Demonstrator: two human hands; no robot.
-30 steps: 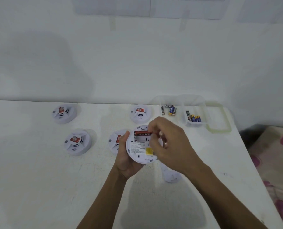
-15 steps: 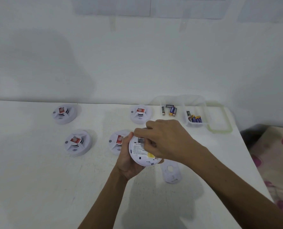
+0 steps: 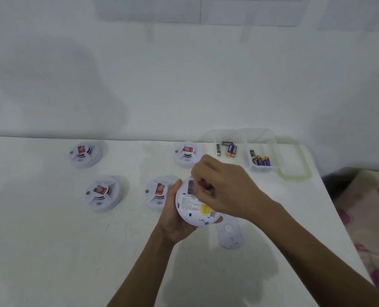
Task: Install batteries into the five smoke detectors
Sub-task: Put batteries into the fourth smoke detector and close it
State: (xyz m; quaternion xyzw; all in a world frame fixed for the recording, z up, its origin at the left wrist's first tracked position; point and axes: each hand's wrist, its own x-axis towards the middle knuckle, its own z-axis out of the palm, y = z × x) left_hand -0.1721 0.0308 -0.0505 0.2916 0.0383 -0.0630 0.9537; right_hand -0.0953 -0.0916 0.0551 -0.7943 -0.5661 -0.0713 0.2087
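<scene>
The left hand point(image 3: 173, 216) cups the detector point(image 3: 193, 210) by its rim, underside up. The right hand point(image 3: 226, 187) curls its fingertips on a battery point(image 3: 204, 182) in the compartment point(image 3: 191, 187). The detector looks light, stiff and smooth: hold the rim. The battery, small and slippery, wants pinching at mid-length.

open tabletop point(image 3: 40, 251) front left, detectors point(image 3: 102, 193) mid-left, battery tray point(image 3: 261, 169) far right
</scene>
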